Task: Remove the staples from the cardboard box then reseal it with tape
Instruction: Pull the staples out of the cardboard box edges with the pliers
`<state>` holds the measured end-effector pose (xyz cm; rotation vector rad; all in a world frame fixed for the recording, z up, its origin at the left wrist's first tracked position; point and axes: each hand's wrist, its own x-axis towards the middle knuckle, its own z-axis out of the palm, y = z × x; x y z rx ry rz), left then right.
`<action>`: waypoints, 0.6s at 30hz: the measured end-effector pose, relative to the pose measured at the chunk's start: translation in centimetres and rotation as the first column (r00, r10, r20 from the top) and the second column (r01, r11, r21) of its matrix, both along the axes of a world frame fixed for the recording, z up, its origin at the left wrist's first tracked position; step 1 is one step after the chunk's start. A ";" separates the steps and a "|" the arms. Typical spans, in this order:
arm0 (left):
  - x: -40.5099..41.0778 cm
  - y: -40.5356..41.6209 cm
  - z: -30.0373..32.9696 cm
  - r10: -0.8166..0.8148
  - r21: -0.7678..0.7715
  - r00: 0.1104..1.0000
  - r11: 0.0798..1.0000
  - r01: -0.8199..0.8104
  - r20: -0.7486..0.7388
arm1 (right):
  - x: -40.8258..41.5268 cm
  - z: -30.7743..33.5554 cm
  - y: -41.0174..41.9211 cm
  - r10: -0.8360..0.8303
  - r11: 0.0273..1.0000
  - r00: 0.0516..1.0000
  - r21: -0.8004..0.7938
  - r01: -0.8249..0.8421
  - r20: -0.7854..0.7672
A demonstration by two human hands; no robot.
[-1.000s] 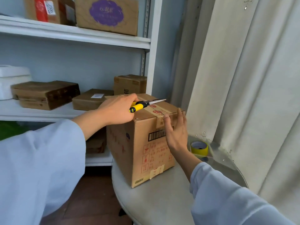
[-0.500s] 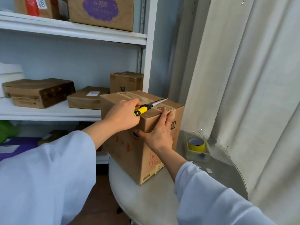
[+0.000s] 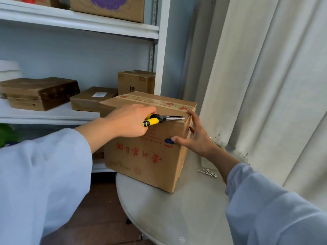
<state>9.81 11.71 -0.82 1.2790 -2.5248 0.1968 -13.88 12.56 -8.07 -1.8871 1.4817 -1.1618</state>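
A brown cardboard box (image 3: 146, 160) with red print and taped top stands on the round grey table (image 3: 185, 214). My left hand (image 3: 129, 121) grips yellow-handled needle-nose pliers (image 3: 163, 119), the closed jaws pointing right along the box's upper front edge. My right hand (image 3: 196, 137) rests spread on the box's right front corner, thumb on the front face and fingers round the right side. A yellow tape roll (image 3: 220, 145) is mostly hidden behind my right wrist.
Several loose metal nails (image 3: 208, 172) lie on the table right of the box. A white shelf unit (image 3: 85, 112) with several cardboard parcels stands behind. A pale curtain (image 3: 265, 76) hangs close on the right. Dark floor lies below the table's left edge.
The box has been turned, so its wide printed face now points at me. My right hand shifted from the front face to the right corner. The pliers stayed at the top edge.
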 end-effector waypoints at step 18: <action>-0.7 -0.5 2.6 -0.024 -0.042 0.962 0.998 0.037 0.271 | -0.7 -0.2 -0.6 0.063 0.998 0.997 -0.015 -0.062 0.040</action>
